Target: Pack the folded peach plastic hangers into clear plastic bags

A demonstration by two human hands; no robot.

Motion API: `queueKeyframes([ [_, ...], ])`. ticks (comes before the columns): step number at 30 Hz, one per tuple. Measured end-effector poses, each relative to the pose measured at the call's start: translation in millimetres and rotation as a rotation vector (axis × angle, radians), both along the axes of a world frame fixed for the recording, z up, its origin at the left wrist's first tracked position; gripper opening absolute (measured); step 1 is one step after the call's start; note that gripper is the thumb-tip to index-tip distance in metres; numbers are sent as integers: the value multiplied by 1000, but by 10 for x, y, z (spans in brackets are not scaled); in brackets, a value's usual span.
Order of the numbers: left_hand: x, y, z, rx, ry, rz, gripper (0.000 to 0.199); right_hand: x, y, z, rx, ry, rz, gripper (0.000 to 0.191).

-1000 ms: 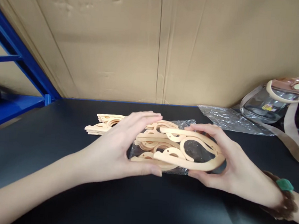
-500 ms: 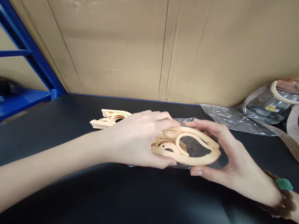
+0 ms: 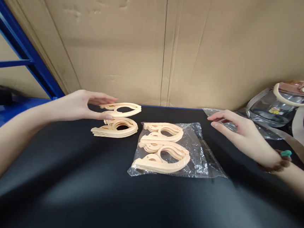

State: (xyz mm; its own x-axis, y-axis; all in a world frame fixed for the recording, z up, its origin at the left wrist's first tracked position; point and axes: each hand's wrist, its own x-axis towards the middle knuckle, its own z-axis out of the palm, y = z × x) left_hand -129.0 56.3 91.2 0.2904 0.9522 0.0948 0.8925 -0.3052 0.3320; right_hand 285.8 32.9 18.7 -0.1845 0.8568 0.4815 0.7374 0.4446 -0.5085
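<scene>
My left hand (image 3: pixel 89 105) is closed around one end of a beige folded hanger (image 3: pixel 135 109), thumb below and fingers above. The hanger is just above and behind a stack of similar beige folded hangers (image 3: pixel 129 130) on the black tabletop; whether it touches them I cannot tell. To the right of that stack lies a clear plastic bag (image 3: pixel 194 156) with several more beige folded hangers (image 3: pixel 160 168) inside. My right hand (image 3: pixel 235 130) hovers right of the bag, holding nothing, with its fingers stretched out and the thumb slightly apart.
Another clear plastic bag (image 3: pixel 269 133) lies at the back right, partly behind my right hand. Beside it a transparent bottle (image 3: pixel 283 113) with a brown lid and a strap leans over. Cardboard (image 3: pixel 115 47) backs the black table (image 3: pixel 144 205); a blue metal frame (image 3: pixel 39 65) stands left.
My left hand has carried a hanger leftward from over the bag to the stack. My right hand has let go and moved right and slightly up, leaving the bagged hangers uncovered.
</scene>
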Motion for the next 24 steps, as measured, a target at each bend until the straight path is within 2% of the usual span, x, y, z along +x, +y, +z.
queueKeyframes([
  [7,-90,41,-47,-96,61,-40,68,118,144,-122,-54,-271,21,29],
  [17,-151,81,-56,-204,55,-124,57,91,130,-148,-93,-319,47,30],
  [24,-115,83,-64,-174,297,-37,54,88,135,-155,-147,-315,37,31],
])
